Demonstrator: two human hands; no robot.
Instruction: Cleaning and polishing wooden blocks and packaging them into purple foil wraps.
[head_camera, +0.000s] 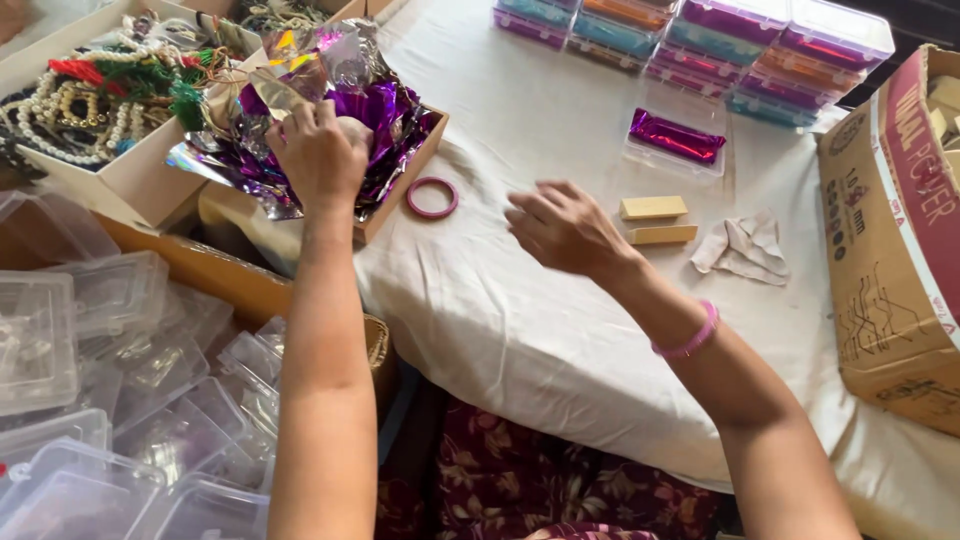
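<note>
Left hand (318, 152): raised over a shallow cardboard box (400, 190), fingers closed, pinching a shiny foil sheet (290, 70) that stands up from the heap. Sheet: crinkled, mirror-bright, with purple, gold and silver glints.

Right hand (562, 226): hovering above the table (500, 300), fingers loosely spread and half open, holding nothing; slightly blurred. A pink bangle sits on its wrist (690, 340).

Foil heap (390, 120): purple metallic sheets, crumpled, filling the cardboard box at the table's left edge.

Pink ring (432, 198): flat on the cloth, just beside the box, between the two hands.

Two small wooden blocks (655, 220): lying side by side, near the right hand's far side. Crumpled pale cloth scrap (742, 248) just beside them.

Clear plastic case (676, 142): open, lined with purple foil, beyond the blocks.

Stacked lidded cases (700, 40): foil-lined in purple, teal and orange, at the table's far edge.

Second box (100, 100): beads, pearls and coloured threads, far left.

Empty clear cases (120, 400): heaped at lower left.

Brown carton (890, 250): at right.
</note>
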